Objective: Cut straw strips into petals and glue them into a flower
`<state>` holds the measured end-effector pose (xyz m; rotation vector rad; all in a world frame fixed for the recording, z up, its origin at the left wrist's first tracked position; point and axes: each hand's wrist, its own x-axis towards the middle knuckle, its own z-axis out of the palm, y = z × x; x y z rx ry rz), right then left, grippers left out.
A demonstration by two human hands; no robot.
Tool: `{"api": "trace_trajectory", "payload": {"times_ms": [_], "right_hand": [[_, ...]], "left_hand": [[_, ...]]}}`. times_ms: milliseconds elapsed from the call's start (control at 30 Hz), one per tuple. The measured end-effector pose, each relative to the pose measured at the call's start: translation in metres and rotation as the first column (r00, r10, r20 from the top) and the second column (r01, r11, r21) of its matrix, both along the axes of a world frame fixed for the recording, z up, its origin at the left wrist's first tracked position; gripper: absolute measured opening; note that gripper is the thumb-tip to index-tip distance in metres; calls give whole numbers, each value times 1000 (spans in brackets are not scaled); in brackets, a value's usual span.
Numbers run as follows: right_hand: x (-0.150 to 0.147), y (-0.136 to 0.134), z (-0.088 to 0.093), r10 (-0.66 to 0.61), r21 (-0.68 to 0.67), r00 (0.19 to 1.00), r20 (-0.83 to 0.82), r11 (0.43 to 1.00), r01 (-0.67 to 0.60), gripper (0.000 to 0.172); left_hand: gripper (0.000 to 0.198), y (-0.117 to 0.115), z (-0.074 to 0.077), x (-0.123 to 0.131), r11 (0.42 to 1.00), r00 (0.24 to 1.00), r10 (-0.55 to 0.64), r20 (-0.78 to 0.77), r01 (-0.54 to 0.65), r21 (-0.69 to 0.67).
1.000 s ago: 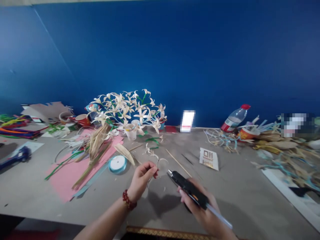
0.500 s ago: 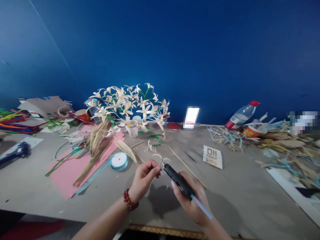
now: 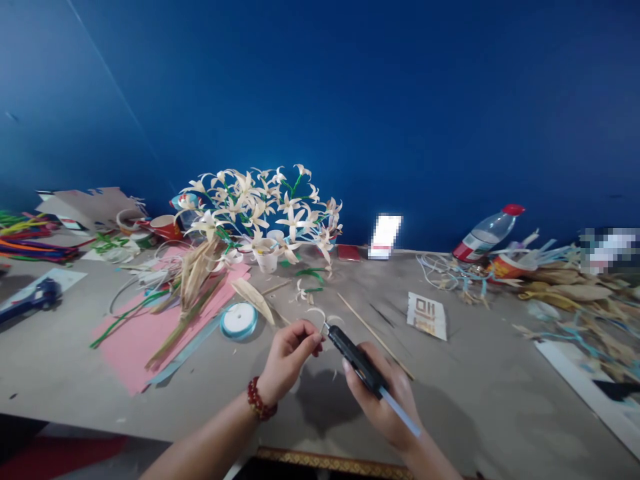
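Observation:
My right hand (image 3: 383, 400) is wrapped round a black glue gun (image 3: 356, 360) with a pale glue stick sticking out of its back. The gun's nozzle points up-left and touches a small curled pale petal piece (image 3: 320, 317). My left hand (image 3: 289, 357), with a red bead bracelet on the wrist, pinches that petal piece between thumb and fingertips just above the grey table (image 3: 480, 393). Behind the hands stands a bunch of cream paper flowers (image 3: 260, 213) on green stems in a small white cup.
A pink sheet (image 3: 135, 340) with dried husk leaves and a blue-rimmed tape roll (image 3: 239, 321) lie to the left. A thin wooden stick (image 3: 373, 335), a printed card (image 3: 427, 315), a plastic bottle (image 3: 487, 233) and piles of husk scraps fill the right. Pipe cleaners (image 3: 30, 243) are at far left.
The glue gun moved up and left until its nozzle met the petal piece in my left hand. Over the last half second both hands stayed nearly still.

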<state>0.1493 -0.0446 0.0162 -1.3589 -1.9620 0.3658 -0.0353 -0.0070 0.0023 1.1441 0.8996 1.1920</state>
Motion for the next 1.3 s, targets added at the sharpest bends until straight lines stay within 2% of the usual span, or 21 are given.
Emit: {"api": "trace_trajectory", "payload": {"times_ms": [600, 1167, 1300], "right_hand": [[0, -2, 0, -16, 85, 998, 56, 996, 11, 11], [-1, -3, 1, -8, 48, 999, 53, 999, 6, 12], [-1, -3, 0, 0, 78, 999, 54, 997, -4, 12]], "left_hand": [[27, 0, -1, 0, 1000, 1000, 0, -13, 0, 22], [27, -1, 3, 0, 1000, 1000, 3, -10, -3, -6], [26, -1, 5, 0, 1000, 1000, 2, -6, -2, -2]]}}
